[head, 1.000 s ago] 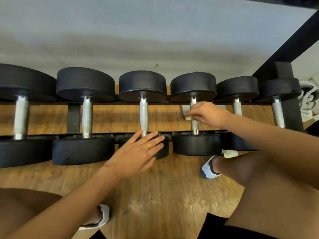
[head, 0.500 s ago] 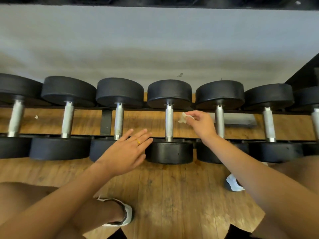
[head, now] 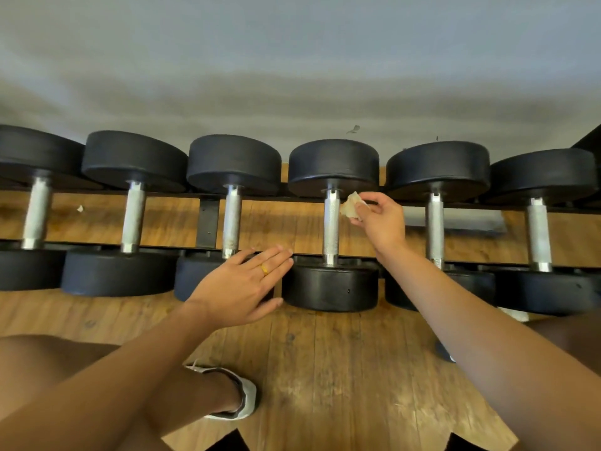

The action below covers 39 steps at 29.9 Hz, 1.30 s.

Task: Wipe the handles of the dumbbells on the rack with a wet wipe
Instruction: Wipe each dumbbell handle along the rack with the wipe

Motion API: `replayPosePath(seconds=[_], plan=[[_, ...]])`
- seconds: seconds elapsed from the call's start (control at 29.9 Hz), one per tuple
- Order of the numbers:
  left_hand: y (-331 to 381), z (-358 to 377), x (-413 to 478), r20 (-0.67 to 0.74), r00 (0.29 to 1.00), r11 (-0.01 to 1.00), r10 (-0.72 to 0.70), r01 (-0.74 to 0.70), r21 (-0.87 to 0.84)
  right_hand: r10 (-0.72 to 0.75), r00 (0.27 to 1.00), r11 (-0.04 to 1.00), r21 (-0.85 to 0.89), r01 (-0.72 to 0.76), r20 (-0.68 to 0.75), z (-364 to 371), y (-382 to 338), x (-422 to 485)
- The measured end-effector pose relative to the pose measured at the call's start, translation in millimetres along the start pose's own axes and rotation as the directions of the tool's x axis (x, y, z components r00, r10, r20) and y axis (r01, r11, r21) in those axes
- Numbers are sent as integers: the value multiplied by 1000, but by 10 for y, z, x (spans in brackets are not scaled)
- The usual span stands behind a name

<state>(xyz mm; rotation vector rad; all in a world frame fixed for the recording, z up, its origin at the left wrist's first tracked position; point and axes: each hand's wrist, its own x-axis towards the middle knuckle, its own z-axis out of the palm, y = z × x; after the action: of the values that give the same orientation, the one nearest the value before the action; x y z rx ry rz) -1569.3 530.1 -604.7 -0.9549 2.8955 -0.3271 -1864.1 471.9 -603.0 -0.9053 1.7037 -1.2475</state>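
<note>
The wipe [head: 350,205] has neared the near-to-far handle [head: 331,229], pinched by right hand [head: 380,222]; left hand [head: 240,288] flat, empty.

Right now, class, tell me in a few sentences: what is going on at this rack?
A person is cleaning dumbbells on a rack. The right hand pinches a crumpled wet wipe at the top of one steel handle; contact is unclear. The left hand is spread open over the neighbouring dumbbell's near head.

Dumbbell heads [head: 333,166] matt black rubber; handles [head: 331,222] knurled bright metal; floor [head: 325,369] worn wood.
</note>
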Motion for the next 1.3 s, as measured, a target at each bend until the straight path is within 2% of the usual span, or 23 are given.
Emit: replayPosePath(seconds=[0.13,0.3,0.4,0.57,0.77,0.9,1.0,1.2,1.3], plan=[[27,28,8,-19,999,999,-32,32,9,60,998,998,34,-59,-28,164,-11,17],[31,65,14,-34,998,999,-47,47,1,161,986,975,163,-154,-32,275,9,43],[35,73,19,-39,998,999,-51,51,-2,186,982,961,203,-186,20,288,29,20],[38,83,19,-46,997,998,-58,58,-9,267,956,863,411,-294,123,220,11,-29],[36,86,42,-42,997,998,-69,69,2,177,982,946,266,-188,66,181,82,-46],[42,70,49,-32,996,997,-81,81,10,183,967,914,333,-234,176,186,51,-55],[36,54,57,-33,996,997,-79,79,8,174,960,919,315,-238,220,224,46,-31],[46,72,28,-85,994,997,-74,75,6,169,985,956,240,-169,22,311,56,-12],[42,71,23,-76,996,999,-51,51,-4,185,983,956,232,-178,-10,322,75,-11]])
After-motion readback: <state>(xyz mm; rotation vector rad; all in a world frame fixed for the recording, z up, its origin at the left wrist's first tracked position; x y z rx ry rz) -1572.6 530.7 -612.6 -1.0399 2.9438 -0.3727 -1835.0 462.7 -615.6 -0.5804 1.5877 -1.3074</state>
